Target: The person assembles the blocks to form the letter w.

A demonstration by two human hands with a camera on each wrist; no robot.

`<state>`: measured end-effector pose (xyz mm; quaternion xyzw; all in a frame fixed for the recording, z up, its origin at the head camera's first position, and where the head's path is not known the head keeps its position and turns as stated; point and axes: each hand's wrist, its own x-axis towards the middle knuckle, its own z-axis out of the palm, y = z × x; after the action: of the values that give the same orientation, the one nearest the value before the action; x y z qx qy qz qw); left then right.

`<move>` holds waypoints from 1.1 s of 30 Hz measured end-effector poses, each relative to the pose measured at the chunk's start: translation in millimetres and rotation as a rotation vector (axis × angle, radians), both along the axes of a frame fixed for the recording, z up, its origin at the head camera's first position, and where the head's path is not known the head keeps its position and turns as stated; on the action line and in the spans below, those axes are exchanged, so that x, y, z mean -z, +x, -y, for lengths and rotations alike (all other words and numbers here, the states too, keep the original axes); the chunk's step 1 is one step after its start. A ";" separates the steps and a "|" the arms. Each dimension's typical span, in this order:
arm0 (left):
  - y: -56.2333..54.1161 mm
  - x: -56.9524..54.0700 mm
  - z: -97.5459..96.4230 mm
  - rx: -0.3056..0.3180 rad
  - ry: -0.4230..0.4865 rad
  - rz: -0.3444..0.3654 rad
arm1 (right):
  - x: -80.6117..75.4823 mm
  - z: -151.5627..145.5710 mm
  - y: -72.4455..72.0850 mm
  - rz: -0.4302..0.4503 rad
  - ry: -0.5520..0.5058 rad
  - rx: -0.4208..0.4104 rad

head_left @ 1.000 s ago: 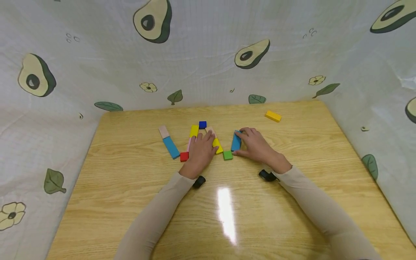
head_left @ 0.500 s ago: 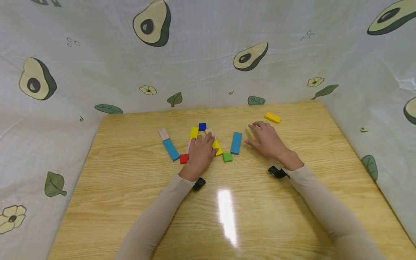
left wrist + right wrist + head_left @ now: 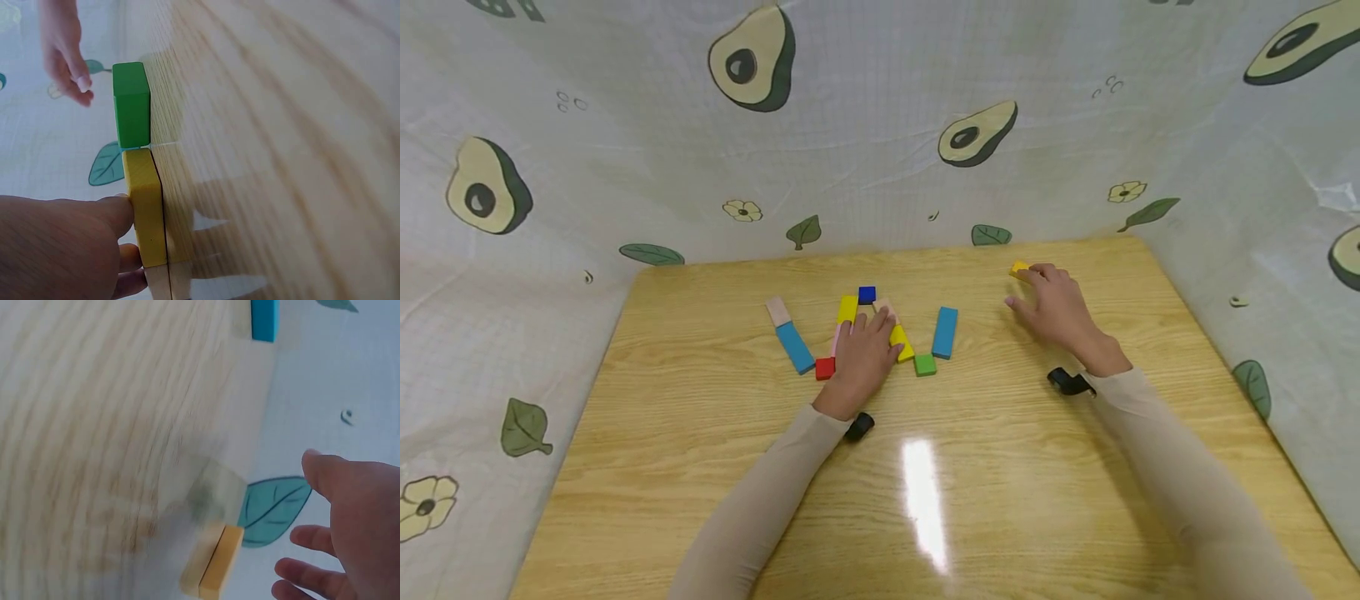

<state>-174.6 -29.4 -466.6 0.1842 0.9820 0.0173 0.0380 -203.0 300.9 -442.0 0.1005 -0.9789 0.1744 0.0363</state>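
My left hand (image 3: 865, 358) rests on a row of flat wooden blocks, its fingers spread and partly hiding them. Beneath or around it are a yellow block (image 3: 848, 308), a pale block (image 3: 887, 309) and another yellow block (image 3: 901, 343). In the left wrist view the thumb touches that yellow block's side, right beside a green block (image 3: 131, 103). My right hand (image 3: 1060, 308) is over an orange-yellow block (image 3: 1019, 267) at the back right, covering much of it. The right wrist view shows its fingers loosely bent and apart from this block (image 3: 222, 562).
A blue block (image 3: 945, 332) slants up from the green one. Further left lie a red block (image 3: 824, 368), another blue block (image 3: 795, 347) and a pale pink block (image 3: 778, 312). A dark blue block (image 3: 867, 295) tops the middle. Printed cloth (image 3: 865, 150) borders the wooden table (image 3: 1000, 500).
My right hand has let go of the right-hand blue block and moved right and back to the orange-yellow block. My left hand has stayed in place.
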 end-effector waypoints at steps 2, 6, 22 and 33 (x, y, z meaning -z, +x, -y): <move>0.6 0.4 0.2 0.001 0.006 -0.006 | 0.6 -5.0 -3.4 0.006 -0.006 0.016; 2.0 0.5 0.4 0.001 0.011 -0.012 | 2.0 -13.6 -9.8 0.034 0.001 0.038; 3.6 0.4 0.4 0.010 -0.019 -0.035 | 14.0 -23.4 -16.9 0.059 0.041 0.061; 4.6 0.7 -0.2 0.007 -0.005 -0.056 | 12.0 -10.9 -18.5 0.023 0.007 -0.019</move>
<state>-169.9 -29.2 -467.3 0.1878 0.9821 0.0096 0.0109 -221.5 311.8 -454.0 0.1079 -0.9788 0.1727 0.0230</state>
